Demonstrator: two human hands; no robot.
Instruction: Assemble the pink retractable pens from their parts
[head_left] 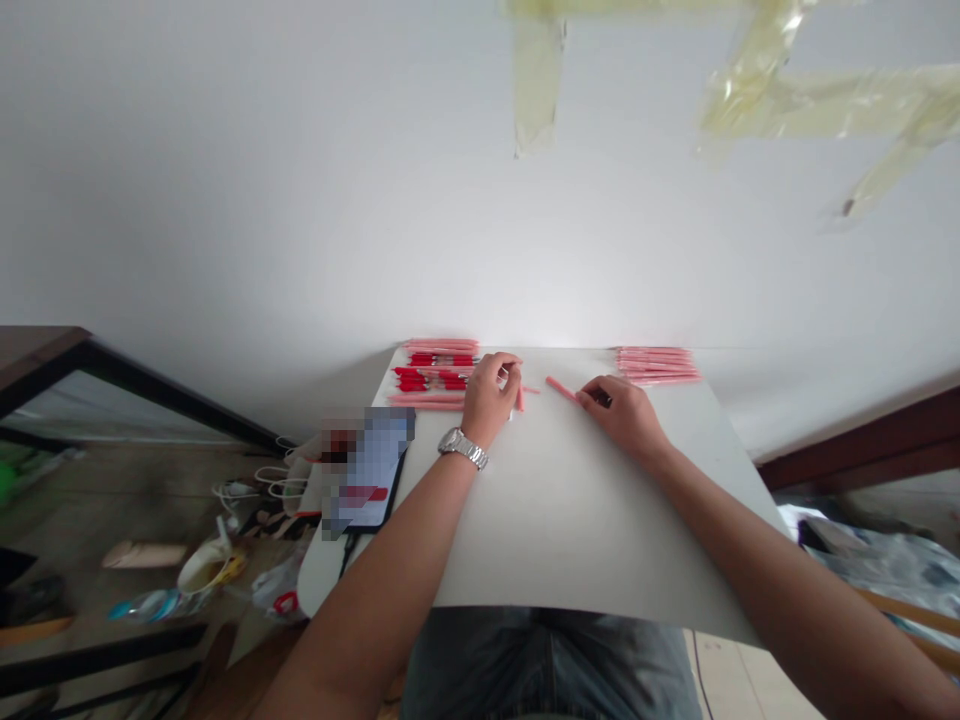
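One end of a pink stick (561, 387) is pinched by the right hand (615, 405) near twelve o'clock on the white tabletop (555, 530), its free end pointed toward ten. The left hand (491, 395) is held at eleven o'clock, fingers curled beside a short pink piece (520, 399); whether anything is gripped there cannot be told. A metal watch (465, 448) is worn on the left wrist. Red pens (433, 382) are laid at ten o'clock, and a row of pink sticks (656, 365) at one. A dark-edged device (371, 480) is placed at nine. Yellowish tape (538, 90) is stuck to the wall (300, 180) beyond twelve.
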